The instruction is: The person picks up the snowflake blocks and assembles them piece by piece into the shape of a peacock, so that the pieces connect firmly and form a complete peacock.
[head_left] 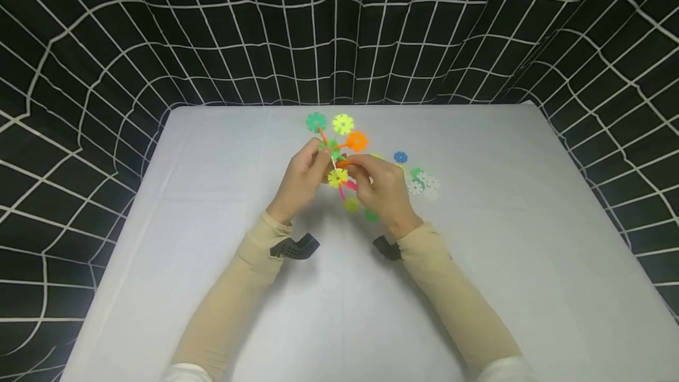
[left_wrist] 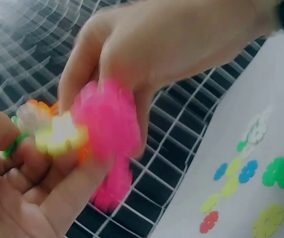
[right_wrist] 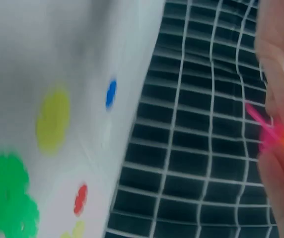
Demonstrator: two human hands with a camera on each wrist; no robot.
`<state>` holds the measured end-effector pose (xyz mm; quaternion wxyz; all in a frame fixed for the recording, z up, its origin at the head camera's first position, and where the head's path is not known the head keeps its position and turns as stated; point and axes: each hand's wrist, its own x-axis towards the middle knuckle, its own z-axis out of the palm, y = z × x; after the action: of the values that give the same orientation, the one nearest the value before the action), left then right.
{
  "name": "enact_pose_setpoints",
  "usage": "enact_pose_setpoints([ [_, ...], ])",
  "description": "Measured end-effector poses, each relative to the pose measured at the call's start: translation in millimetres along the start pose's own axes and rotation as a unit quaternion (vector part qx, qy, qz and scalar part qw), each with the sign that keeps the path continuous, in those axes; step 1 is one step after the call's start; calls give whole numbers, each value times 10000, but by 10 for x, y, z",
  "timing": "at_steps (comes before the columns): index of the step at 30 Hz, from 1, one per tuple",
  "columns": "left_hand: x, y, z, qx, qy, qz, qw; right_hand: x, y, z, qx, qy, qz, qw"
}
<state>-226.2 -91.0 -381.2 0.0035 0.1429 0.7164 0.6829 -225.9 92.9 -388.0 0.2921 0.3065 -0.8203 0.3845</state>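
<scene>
Above the table, both hands hold a built cluster of notched plastic snowflake discs. My left hand (head_left: 301, 180) grips it near a green disc (head_left: 332, 147). My right hand (head_left: 384, 187) pinches an orange disc (head_left: 345, 164), seen nearly edge-on, against the cluster's right side. A teal disc (head_left: 316, 122), a yellow-green disc (head_left: 343, 124) and another orange disc stick out at the far end. Toward me sits a yellow disc (head_left: 337, 178) with a pink piece below it. Up close in the left wrist view, a blurred pink disc (left_wrist: 109, 119) covers part of the right hand's fingers.
Loose discs lie on the white table (head_left: 212, 205), partly behind the right hand. They include a blue disc (head_left: 400, 157) and several white discs (head_left: 416, 187). The left wrist view also shows a red disc (left_wrist: 209, 221) and green discs (left_wrist: 283, 171). A black, white-gridded curtain (head_left: 339, 28) surrounds the table.
</scene>
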Motion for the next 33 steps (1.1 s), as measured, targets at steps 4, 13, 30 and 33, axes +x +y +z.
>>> enact_pose_setpoints([
  [4, 40, 4, -35, -415, 45, -72, 9991, 46, 0, 26, 679, 131, 704, 9951],
  [13, 26, 30, -104, -2123, -230, -260, 9766, 116, 47, -113, 3546, -95, 3799, 8543],
  [30, 12, -38, -111, -1041, -748, -118, 9917, 138, 65, -229, 3043, -1702, 3705, 8609],
  [33, 14, -13, -118, -594, -800, 31, 9950, 149, 31, -263, 2955, -1596, 3664, 8677],
])
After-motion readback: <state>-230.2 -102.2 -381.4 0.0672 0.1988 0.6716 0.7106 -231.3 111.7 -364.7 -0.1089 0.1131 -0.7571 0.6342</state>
